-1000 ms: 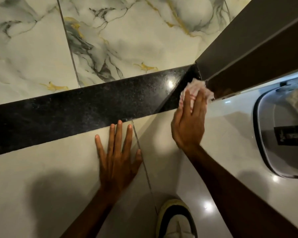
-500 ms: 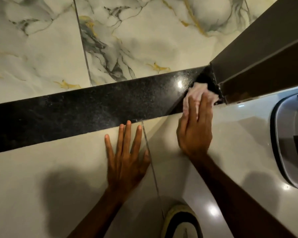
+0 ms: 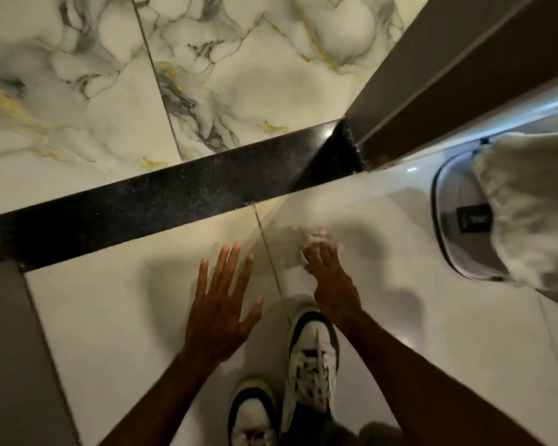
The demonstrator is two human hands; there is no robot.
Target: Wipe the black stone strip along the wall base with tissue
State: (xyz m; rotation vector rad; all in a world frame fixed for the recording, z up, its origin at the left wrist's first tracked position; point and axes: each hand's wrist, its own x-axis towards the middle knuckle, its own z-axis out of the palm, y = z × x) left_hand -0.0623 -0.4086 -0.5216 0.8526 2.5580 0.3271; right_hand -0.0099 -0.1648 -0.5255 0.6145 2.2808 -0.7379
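Observation:
The black stone strip (image 3: 161,201) runs diagonally along the base of the marble wall, ending at a dark door frame on the right. My right hand (image 3: 331,275) is over the white floor, well back from the strip, shut on a crumpled pinkish tissue (image 3: 316,236) that shows blurred past its fingers. My left hand (image 3: 221,304) hovers over the floor with its fingers spread, holding nothing. Neither hand touches the strip.
A dark brown door frame (image 3: 448,75) meets the strip's right end. A grey-and-white appliance (image 3: 458,220) with pale cloth (image 3: 529,204) over it stands at the right. Two black-and-white shoes (image 3: 313,358) are below my hands. A grey panel (image 3: 10,349) borders the left.
My right hand has pulled the tissue off the strip's right corner and back over the floor. My left hand has lifted from the floor. The view has drawn back, showing the shoes.

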